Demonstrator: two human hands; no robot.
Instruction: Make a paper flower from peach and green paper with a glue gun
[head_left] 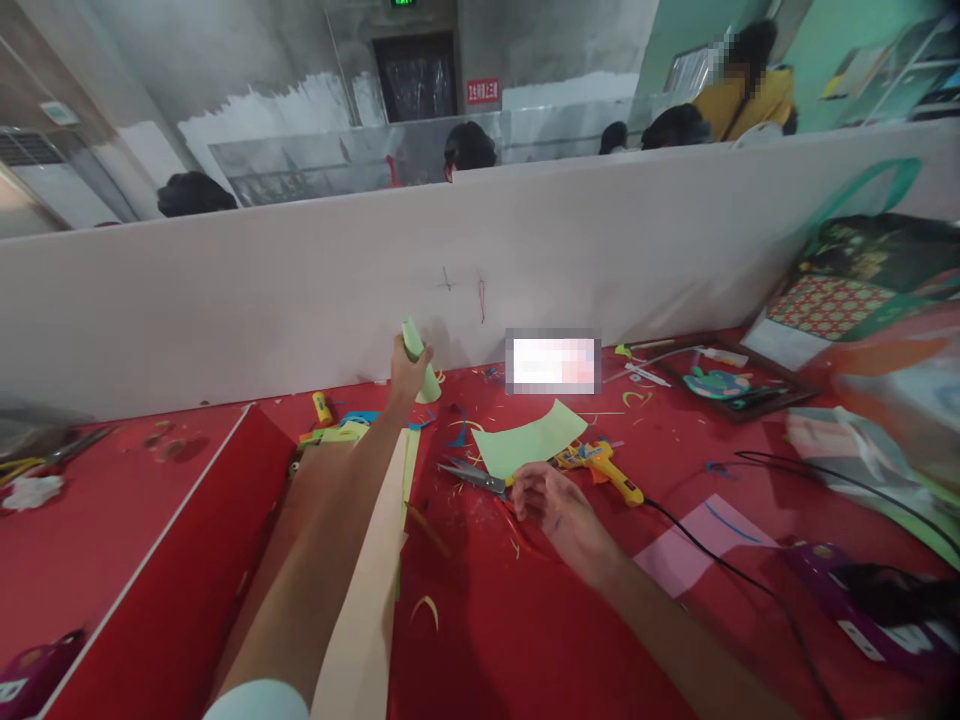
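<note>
Near the white partition, my left hand [409, 368] is wrapped around a light green paper tube [426, 378], holding it tilted just above the table. My right hand [547, 500] hovers at the middle of the table with loosely curled fingers and nothing visible in them. Beside its fingertips lie metal scissors [472, 474], blades pointing left; whether the fingers touch them is hard to tell. A curved sheet of light green paper [529, 437] lies just beyond this hand. To its right rests a yellow hot glue gun [616, 472] with a black cord.
A low red divider [180, 560] runs along the left, beside a long cream paper strip [367, 590]. Pink paper [701, 545], a purple device [862, 600] and bags [900, 370] occupy the right. A yellow glue stick [321, 408] stands near the partition [315, 310]; people are beyond it.
</note>
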